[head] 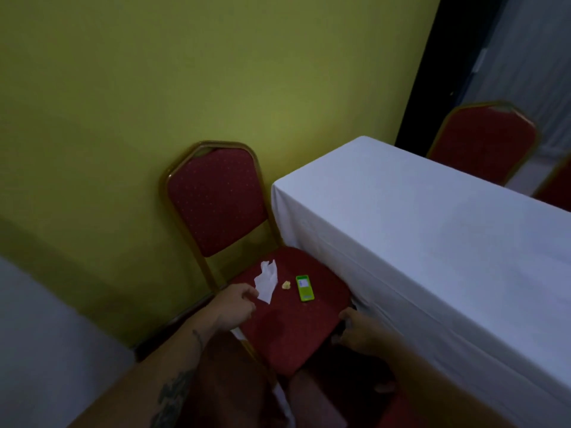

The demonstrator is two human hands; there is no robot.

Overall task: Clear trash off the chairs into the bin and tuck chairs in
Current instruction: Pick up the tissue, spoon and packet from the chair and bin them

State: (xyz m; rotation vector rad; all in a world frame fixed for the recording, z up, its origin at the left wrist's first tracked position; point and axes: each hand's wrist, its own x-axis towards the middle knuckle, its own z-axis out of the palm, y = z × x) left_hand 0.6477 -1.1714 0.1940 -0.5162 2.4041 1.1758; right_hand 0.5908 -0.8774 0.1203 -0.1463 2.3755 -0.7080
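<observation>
Tissue: white crumpled tissue (266,281) on the left part of the red chair seat (287,329), its near corner touching the left hand's fingertips.
Small scrap: pale crumpled bit (286,284) mid-seat, just right of the tissue.
Green packet: flat green packet (304,288) right of the scrap, near the seat's far right part.
Left hand: left hand (236,307) at the seat's left edge, fingers (251,293) curled toward the tissue's corner; whether they already pinch it cannot be told.
Right hand: right hand (360,333) at the seat's near right corner, fingers seemingly curled over something dark; the grip is unclear.
Chair: stands against the yellow wall (185,72), seat partly beside the draped desk (432,227), not tucked in.
Far chair: second red chair (482,143) beyond the desk's far end.
Bin: not in view.
Step in hand: picking trash off the seat, tissue first, by judgement.
Next move: close on the tissue, gather scrap and packet, then find the bin.
</observation>
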